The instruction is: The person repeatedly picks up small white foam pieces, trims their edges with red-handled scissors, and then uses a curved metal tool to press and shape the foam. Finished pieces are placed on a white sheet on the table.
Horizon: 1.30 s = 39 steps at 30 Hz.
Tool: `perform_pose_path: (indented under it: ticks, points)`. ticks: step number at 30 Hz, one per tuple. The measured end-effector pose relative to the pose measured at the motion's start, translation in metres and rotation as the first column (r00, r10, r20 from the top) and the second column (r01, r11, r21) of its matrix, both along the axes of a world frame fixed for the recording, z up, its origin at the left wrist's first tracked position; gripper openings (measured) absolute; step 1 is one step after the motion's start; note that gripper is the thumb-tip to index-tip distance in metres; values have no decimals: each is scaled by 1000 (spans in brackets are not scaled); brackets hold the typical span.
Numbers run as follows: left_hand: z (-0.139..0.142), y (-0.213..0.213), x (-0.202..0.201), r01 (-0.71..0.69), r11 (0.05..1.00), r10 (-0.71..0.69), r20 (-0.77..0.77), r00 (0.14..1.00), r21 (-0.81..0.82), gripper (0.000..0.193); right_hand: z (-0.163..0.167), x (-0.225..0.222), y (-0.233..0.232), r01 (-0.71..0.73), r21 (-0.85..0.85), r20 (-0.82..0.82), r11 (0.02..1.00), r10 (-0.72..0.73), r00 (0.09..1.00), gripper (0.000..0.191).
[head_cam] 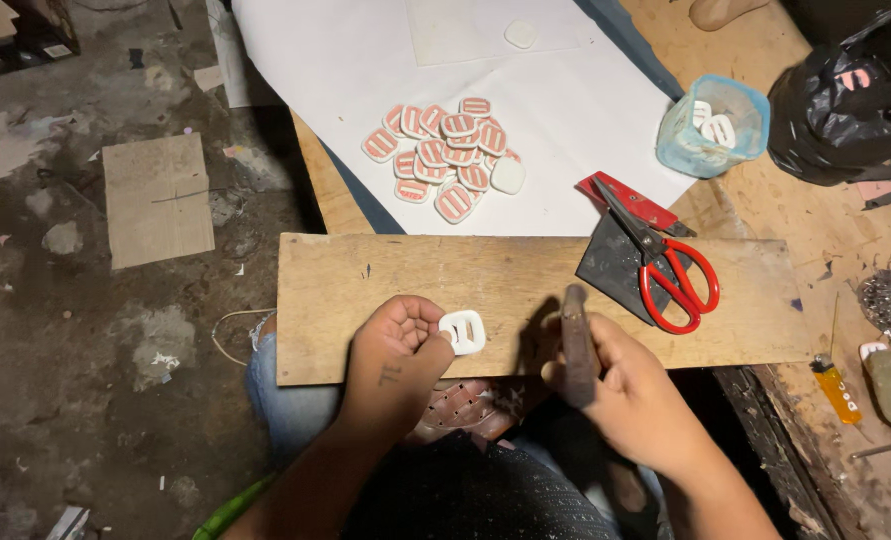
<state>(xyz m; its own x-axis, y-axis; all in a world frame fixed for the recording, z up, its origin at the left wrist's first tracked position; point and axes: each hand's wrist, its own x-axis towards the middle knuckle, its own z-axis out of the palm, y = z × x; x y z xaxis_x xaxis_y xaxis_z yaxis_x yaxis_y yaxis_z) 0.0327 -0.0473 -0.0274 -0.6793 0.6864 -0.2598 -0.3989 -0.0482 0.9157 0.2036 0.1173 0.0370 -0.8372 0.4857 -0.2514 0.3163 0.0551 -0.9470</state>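
Head view: left hand (397, 345) pinches a white buckle (462, 332) flat on the wooden board (365, 275), right hand (620, 385) is wrapped around a dark tool handle (575, 340) just beside it. I'd keep the fingers off the middle and pin it steady. The buckle's a rounded square with two slots, plain white.

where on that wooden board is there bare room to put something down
The left part of the wooden board, from its left edge to the left hand pinching the white buckle, is bare. So is the strip above the hands, up to the white paper. The right part is crowded by the red scissors.
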Motion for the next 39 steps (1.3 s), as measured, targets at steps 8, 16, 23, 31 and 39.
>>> perform_pose_path:
  ticks: [8,16,23,31,39]
  points:
    - [5,4,-2,26,999,-27,-19,999,-43,29,7,-5,-16,-50,587,-119,808,147,982,39]
    - [10,5,-5,60,983,-68,-44,997,-172,20,1,-22,-30,-124,836,-86,534,350,933,51]
    - [8,6,-4,51,988,-61,-63,996,-146,19,-8,-27,-33,-107,905,-66,412,386,920,51]
    - [9,-2,-4,118,986,-124,-44,991,-122,14,-8,-30,-33,-163,918,-12,362,435,900,47]
    - [3,-1,-18,208,974,-201,84,976,-92,18,-3,-40,-28,-148,924,-37,354,468,883,44]
